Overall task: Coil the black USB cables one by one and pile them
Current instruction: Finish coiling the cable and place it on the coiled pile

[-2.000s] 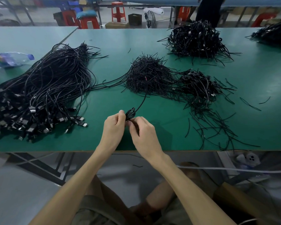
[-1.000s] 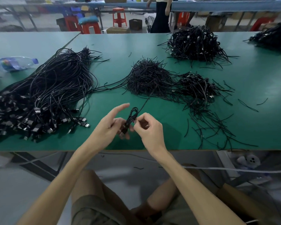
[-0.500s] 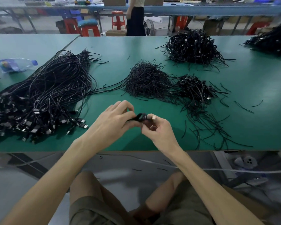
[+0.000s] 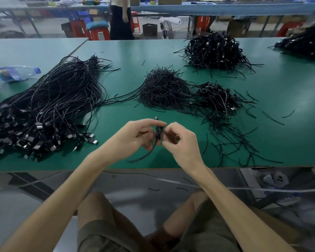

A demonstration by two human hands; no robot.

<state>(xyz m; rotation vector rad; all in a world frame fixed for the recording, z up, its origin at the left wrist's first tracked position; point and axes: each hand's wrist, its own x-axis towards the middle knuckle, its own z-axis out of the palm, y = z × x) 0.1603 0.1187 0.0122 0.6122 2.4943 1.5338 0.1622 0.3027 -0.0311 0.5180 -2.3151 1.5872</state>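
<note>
- A green table (image 4: 289, 142) is used.
- Loose cables (image 4: 49, 106) are heaped at left — a plastic bottle (image 4: 15, 73) near them.
- Short strands (image 4: 235, 142) are scattered at right.

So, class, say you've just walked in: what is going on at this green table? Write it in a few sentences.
A seated person is coiling a black cable: the left hand and right hand pinch the small bundle between them, above the near edge of the green table, with a loose tail hanging down. A big heap of uncoiled USB cables lies to the left. Smaller black piles sit farther back.
</note>
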